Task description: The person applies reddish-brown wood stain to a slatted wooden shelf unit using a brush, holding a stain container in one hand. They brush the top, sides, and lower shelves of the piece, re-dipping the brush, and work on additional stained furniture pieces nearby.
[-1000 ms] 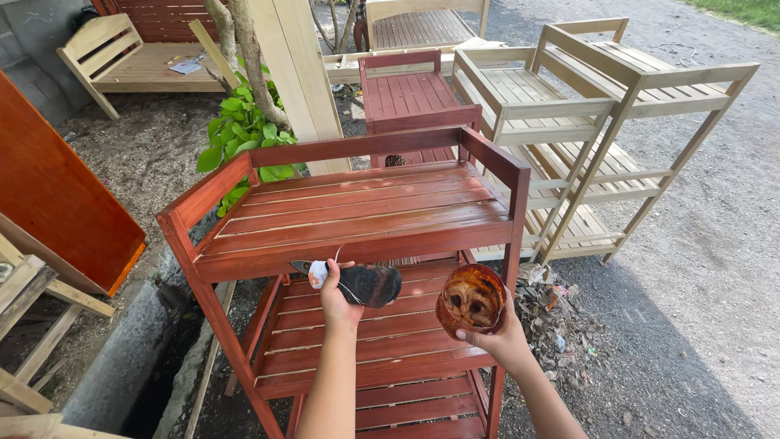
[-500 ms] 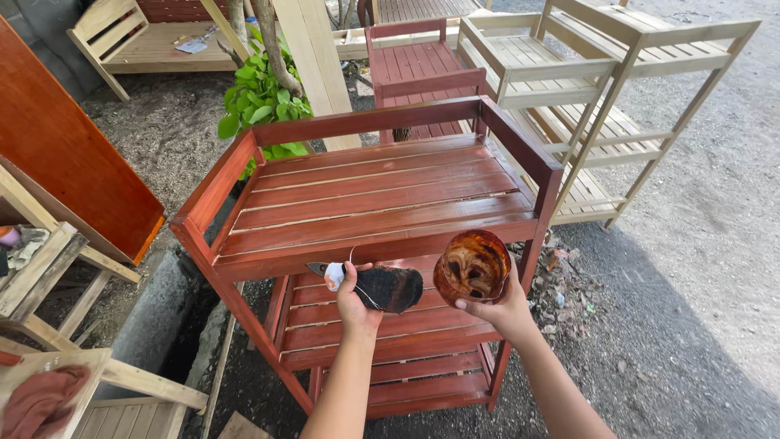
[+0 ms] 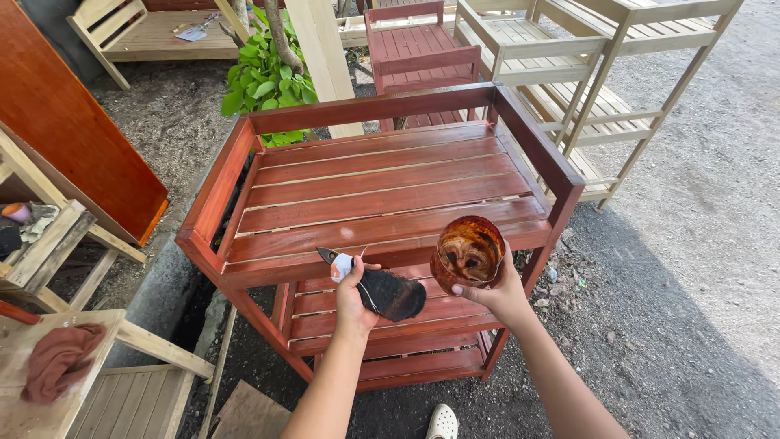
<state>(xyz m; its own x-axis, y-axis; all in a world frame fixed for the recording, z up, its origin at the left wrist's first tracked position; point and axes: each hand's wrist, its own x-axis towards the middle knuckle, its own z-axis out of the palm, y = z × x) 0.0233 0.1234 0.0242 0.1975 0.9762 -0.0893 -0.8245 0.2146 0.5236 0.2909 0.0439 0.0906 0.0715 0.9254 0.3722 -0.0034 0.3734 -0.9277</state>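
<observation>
I've got the left hand (image 3: 351, 294) wrapped tight round the handle of a wide paintbrush (image 3: 388, 293), dark bristles soft and wet-looking. The right hand (image 3: 497, 294) cups a stain-smeared cup (image 3: 467, 256) from below, fingers curled on its wall. It looks light and slippery, so grip low. Both hover at the front edge of the glossy red slatted rack (image 3: 382, 183).

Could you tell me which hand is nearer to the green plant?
Left. The left hand, holding a brush, is below the plant; the right hand is farther right.
</observation>
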